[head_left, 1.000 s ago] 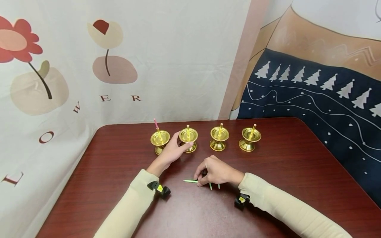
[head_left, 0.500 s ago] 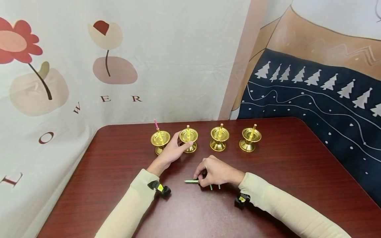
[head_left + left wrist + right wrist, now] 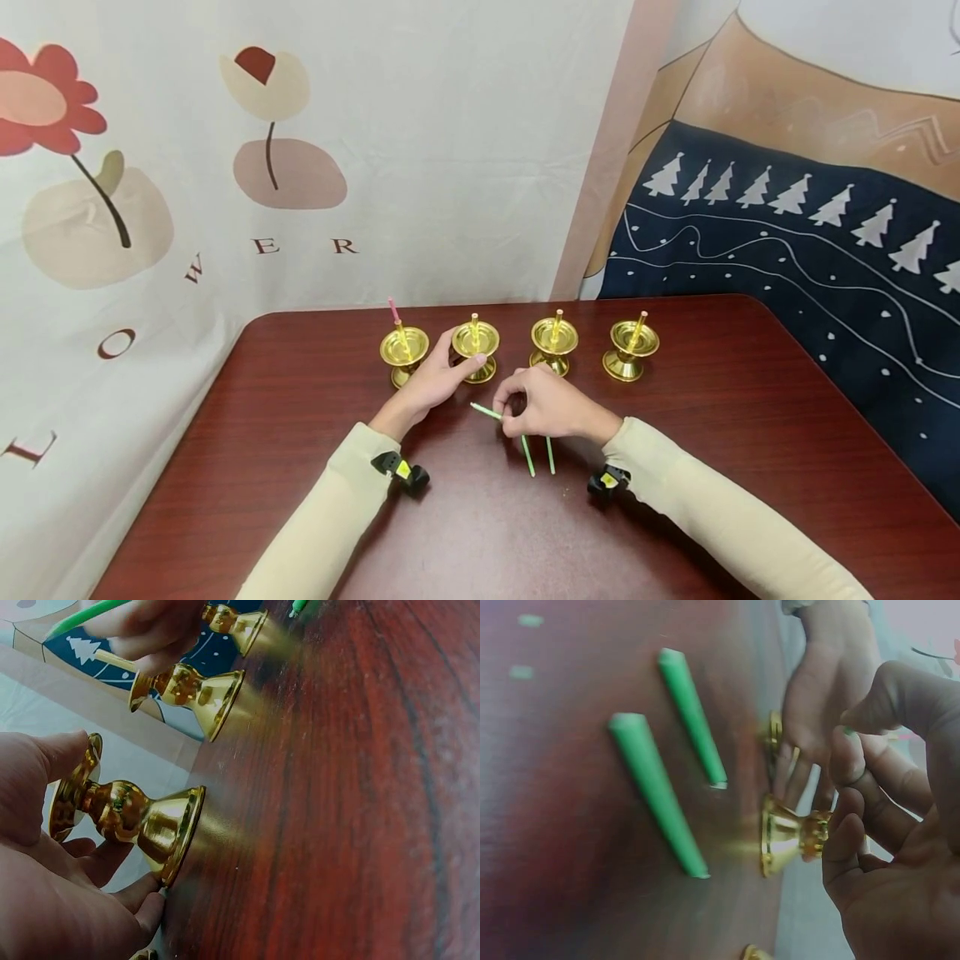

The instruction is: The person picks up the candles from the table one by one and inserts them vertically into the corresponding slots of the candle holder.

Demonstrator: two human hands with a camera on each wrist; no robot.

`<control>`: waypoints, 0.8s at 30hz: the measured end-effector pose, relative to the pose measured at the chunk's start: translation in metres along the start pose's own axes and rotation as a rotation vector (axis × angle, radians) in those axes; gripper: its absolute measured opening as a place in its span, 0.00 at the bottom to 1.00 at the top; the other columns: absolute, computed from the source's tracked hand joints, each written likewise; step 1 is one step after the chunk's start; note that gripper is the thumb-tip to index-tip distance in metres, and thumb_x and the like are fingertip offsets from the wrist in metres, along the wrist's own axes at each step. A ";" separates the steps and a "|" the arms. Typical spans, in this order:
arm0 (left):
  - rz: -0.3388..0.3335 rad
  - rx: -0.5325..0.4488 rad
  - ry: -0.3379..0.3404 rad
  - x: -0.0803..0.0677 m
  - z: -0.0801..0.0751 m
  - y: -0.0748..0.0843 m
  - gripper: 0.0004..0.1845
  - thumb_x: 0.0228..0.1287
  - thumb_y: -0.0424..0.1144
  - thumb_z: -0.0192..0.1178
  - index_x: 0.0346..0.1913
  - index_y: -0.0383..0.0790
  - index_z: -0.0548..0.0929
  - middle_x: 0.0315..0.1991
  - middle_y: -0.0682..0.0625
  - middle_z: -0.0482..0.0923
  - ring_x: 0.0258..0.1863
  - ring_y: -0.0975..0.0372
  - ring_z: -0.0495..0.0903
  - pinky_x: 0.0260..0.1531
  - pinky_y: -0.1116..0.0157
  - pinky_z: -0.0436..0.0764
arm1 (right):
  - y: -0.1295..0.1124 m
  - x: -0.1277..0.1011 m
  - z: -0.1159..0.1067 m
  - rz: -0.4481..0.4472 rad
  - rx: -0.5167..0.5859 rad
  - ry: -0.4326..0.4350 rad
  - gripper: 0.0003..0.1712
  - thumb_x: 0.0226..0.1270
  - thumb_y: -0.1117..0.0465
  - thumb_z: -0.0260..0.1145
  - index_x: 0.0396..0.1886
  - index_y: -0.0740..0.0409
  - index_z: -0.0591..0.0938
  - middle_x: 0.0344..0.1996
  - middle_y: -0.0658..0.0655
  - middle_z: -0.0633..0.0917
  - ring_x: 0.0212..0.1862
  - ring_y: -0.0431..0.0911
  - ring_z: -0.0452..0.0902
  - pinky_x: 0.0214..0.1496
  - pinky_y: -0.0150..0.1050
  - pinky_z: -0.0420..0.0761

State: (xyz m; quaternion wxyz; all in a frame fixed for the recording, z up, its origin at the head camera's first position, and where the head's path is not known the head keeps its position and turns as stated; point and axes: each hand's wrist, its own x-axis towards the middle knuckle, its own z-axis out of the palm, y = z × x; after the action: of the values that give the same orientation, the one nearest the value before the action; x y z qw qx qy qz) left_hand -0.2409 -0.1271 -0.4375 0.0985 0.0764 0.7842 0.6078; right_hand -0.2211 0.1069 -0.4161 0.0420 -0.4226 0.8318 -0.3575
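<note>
A thin green candle (image 3: 486,410) is pinched between the thumb and fingers of the right hand (image 3: 551,406), lifted just off the worktop (image 3: 720,433). Its long axis is tilted, the free end pointing left and slightly away, toward the second candle holder (image 3: 475,347) in a row of four brass ones. That holder stands just beyond and to the left of the candle's free end, with a bare upright spike at its centre. It is steadied by the left hand (image 3: 431,382), whose thumb and fingers are curled round its stem and cup, as the left wrist view shows (image 3: 131,817). The right hand is thus the one carrying the candle, and the left is the nearer to the holder. Two more green candles (image 3: 538,455) lie on the worktop just under the right hand, side by side, their long axes running roughly toward the person. A pink candle (image 3: 392,310) is seen standing in the leftmost holder (image 3: 403,353).
</note>
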 end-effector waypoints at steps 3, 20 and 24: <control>0.007 0.012 -0.002 0.001 0.000 -0.001 0.41 0.84 0.42 0.64 0.87 0.35 0.53 0.81 0.33 0.64 0.82 0.45 0.62 0.79 0.45 0.61 | -0.001 0.007 -0.005 0.030 0.019 0.035 0.07 0.52 0.66 0.74 0.29 0.49 0.88 0.25 0.39 0.83 0.34 0.37 0.78 0.39 0.34 0.79; 0.044 -0.034 -0.044 -0.001 -0.001 -0.001 0.39 0.85 0.36 0.60 0.86 0.32 0.51 0.83 0.32 0.59 0.83 0.44 0.59 0.80 0.46 0.62 | 0.000 0.051 -0.021 0.052 0.114 0.255 0.06 0.54 0.67 0.74 0.29 0.53 0.86 0.26 0.45 0.83 0.32 0.42 0.79 0.37 0.34 0.78; 0.063 -0.038 -0.054 -0.002 -0.001 0.000 0.39 0.85 0.36 0.60 0.86 0.32 0.52 0.84 0.33 0.58 0.84 0.43 0.58 0.80 0.45 0.61 | 0.001 0.059 -0.025 0.063 0.118 0.297 0.03 0.55 0.66 0.74 0.30 0.56 0.88 0.26 0.46 0.85 0.32 0.42 0.79 0.36 0.34 0.78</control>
State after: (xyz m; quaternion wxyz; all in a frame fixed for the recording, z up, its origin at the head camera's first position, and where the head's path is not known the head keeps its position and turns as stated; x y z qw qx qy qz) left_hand -0.2391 -0.1287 -0.4372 0.1019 0.1154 0.7668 0.6231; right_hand -0.2685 0.0778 -0.3842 -0.0457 -0.3353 0.8194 -0.4627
